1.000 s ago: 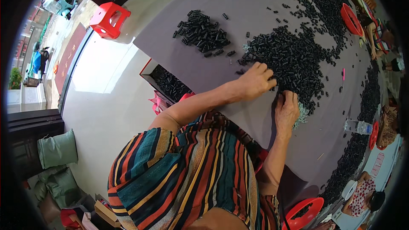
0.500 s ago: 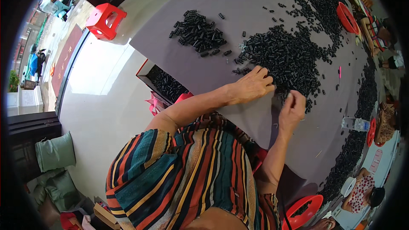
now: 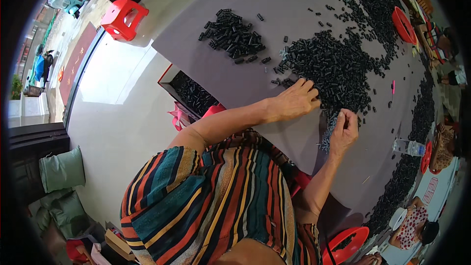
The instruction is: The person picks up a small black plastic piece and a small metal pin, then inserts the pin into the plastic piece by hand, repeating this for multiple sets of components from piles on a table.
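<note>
A large heap of small black tubular pieces (image 3: 333, 64) spreads over the grey table, in front of both hands. At its near left edge rests my left hand (image 3: 297, 101), its fingers bent down and closed; their tips are partly hidden, and I cannot make out what they hold. To the right, my right hand (image 3: 345, 130) has thumb and forefinger drawn together in a pinch at the heap's near edge; anything between them is too small to name. Small grey-blue screw-like pieces (image 3: 328, 132) lie between the two hands, just left of my right hand.
A smaller pile of black pieces (image 3: 233, 37) sits farther left on the table (image 3: 196, 14). Below its edge stands an open box (image 3: 189, 93) of black pieces. A clear bottle (image 3: 408, 146), red baskets (image 3: 404, 24) and a pink stick (image 3: 393, 87) lie right.
My right hand has shifted a little right and nearer me, and the grey-blue pieces beside it now show. My left hand stays at the heap's edge. The whole view has shifted slightly.
</note>
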